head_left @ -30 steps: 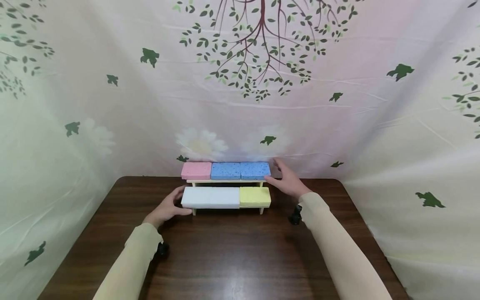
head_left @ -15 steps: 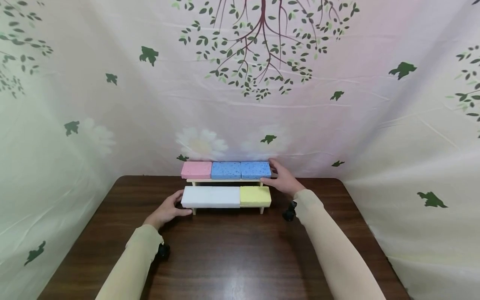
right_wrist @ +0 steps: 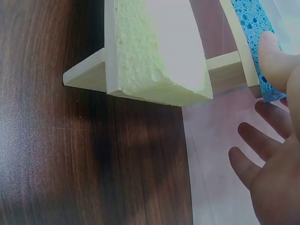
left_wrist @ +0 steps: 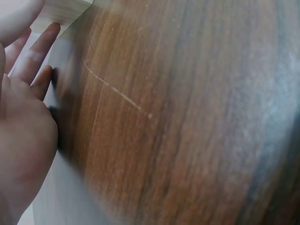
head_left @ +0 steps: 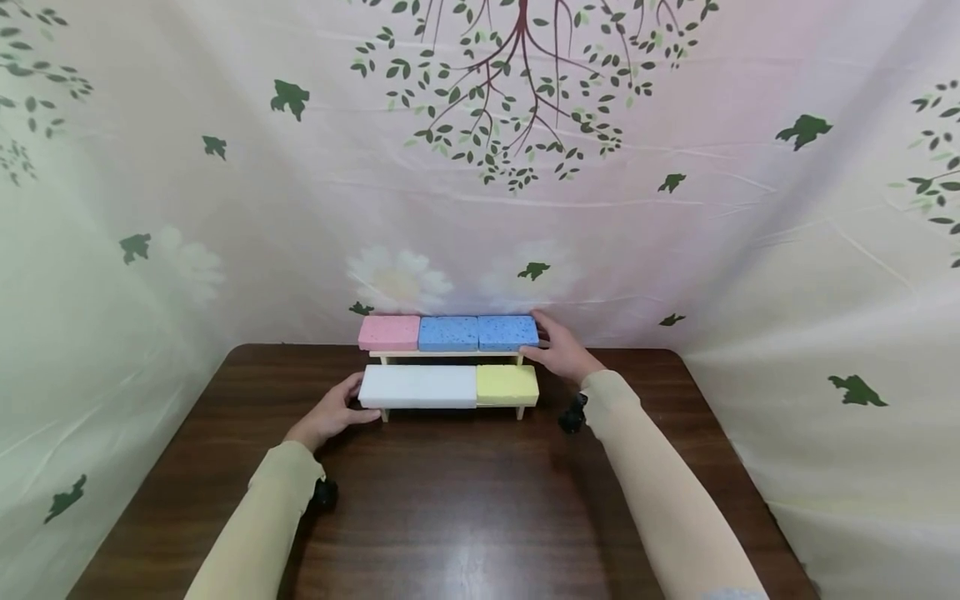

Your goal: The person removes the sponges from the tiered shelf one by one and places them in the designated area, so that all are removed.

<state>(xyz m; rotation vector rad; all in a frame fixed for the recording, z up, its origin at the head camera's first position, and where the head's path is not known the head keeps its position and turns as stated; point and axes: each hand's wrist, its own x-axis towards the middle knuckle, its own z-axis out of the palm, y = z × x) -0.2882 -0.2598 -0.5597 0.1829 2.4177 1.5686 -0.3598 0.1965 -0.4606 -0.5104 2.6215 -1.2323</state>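
Two tiers of a light wooden stand (head_left: 442, 354) carry rectangular sponges. A pink sponge (head_left: 388, 332), a middle blue sponge (head_left: 447, 333) and a right blue sponge (head_left: 507, 332) line the upper tier. Smooth white blocks (head_left: 417, 387) and a yellow sponge (head_left: 507, 384) fill the lower one. My left hand (head_left: 330, 414) spans the lower tier's left end, thumb in front; in the left wrist view a fingertip touches the wood (left_wrist: 65, 11). With its thumb on the front face and fingers behind, my right hand (head_left: 562, 350) grips the right blue sponge's end. The left fingers are partly hidden.
A dark brown wooden table (head_left: 450, 508) lies under the stand. Close behind the upper tier hangs a cloth backdrop (head_left: 637, 250) with printed leaves and birds. More cloth rises along both sides of the table.
My right hand has moved left and closed in on the end of the right blue sponge. The left hand stays at the lower tier's left end. The head view has shifted slightly.
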